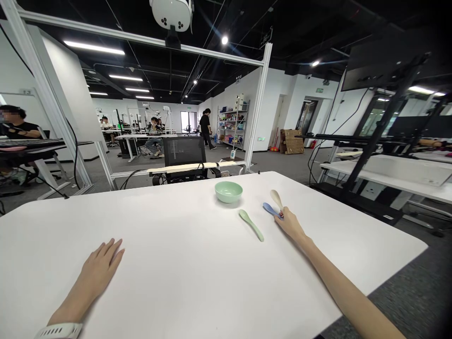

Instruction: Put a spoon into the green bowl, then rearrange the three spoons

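Note:
My right hand (291, 225) is closed at the right of the table, its fingers round the handle of a beige spoon (276, 197) whose bowl points away from me. A blue spoon (270, 208) lies beside it, its handle end running under the same fingers; whether they grip it too I cannot tell. To the left of that hand, a light green spoon (252, 226) rests on the table with its handle towards me. Behind it stands a green bowl (229, 193). My left hand (100, 266), with a white watch band at the wrist, lies flat with nothing in it.
The white table (176, 263) has rounded corners. A metal frame (259, 108) rises along its far side, with a black office chair (184, 150) just beyond. A black stand (377, 136) is off to the right. Several people are farther back in the room.

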Available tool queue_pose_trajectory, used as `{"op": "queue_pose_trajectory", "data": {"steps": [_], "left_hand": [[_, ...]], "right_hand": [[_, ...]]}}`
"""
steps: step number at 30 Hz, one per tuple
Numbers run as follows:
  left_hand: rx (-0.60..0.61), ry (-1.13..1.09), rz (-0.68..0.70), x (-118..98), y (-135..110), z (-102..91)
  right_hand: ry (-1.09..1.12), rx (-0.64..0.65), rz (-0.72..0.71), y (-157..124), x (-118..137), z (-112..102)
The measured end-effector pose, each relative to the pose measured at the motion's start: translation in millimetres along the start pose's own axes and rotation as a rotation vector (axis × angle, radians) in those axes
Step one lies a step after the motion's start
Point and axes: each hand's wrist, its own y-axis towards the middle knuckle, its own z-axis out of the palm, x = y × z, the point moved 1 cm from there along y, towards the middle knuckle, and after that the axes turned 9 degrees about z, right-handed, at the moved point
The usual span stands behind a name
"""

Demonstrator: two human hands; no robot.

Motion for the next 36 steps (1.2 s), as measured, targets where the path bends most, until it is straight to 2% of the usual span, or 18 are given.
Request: {"op": "queue_pose_trajectory", "data": {"steps": [17, 22, 24, 26, 29, 34, 36], "left_hand": [[0.022, 0.034, 0.025, 2, 1, 1.4], [0.008, 0.033, 0.012, 2, 1, 2.1], [-0.014, 0.027, 0.018, 2, 1, 2.6], [-0.03, 0.025, 0.026, 1, 1, 3.0], [-0.027, 0.026, 0.02, 1, 0, 3.3], [-0.012, 0.025, 0.012, 2, 1, 3.5], [-0.011, 0.023, 0.019, 2, 1, 3.0]], "right_hand": [[-0.042, -0.017, 0.034, 1, -3, -1], [-0.026, -0.127, -0.016, 3, 3, -10], [0.004, -0.2, -0.062, 1, 11, -16], [0.052, -0.211, -0.107, -6, 25, -19], [0.108, -0.076, -0.168, -32, 57, -13], [0.079, 0.359, -0.296, -105, 125, 22], [0.059, 0.438, -0.314, -132, 150, 34]]}}
